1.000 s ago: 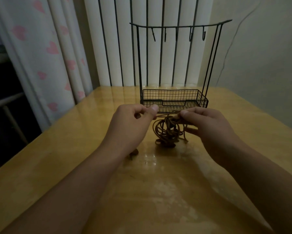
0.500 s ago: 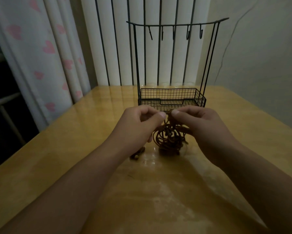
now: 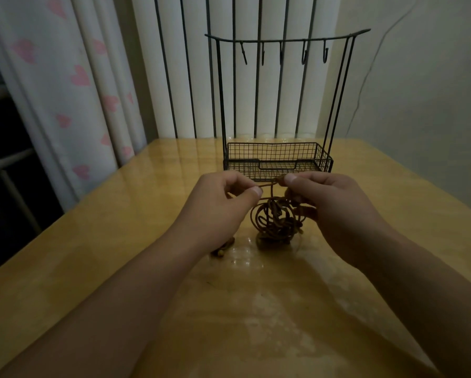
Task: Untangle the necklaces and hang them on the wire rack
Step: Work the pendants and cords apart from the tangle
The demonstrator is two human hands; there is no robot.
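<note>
Head view: at far left, pale curtain printed with pink hearts, hanging beside the worktop's left edge. Further in, left hand raised above the yellow, glossy surface, fingers curled, thumb and forefinger pinching one brown cord. From that pinch, a short taut stretch of cord running across to the right hand. Just under the left wrist, a small dark piece lying on the worktop, too dim to identify. In the middle, tangled necklaces, a knot of brown cord loops, hanging from the two hands with the lowest loops touching the worktop. Behind them and near the hands, black wire rack standing upright: mesh basket at the base, thin uprights, curved top bar with five bare hooks. To the right, right hand, fingertips pinching the cord at the top, lower fingers curled round part of the tangle. Beyond, vertical blinds and a plain wall.
</note>
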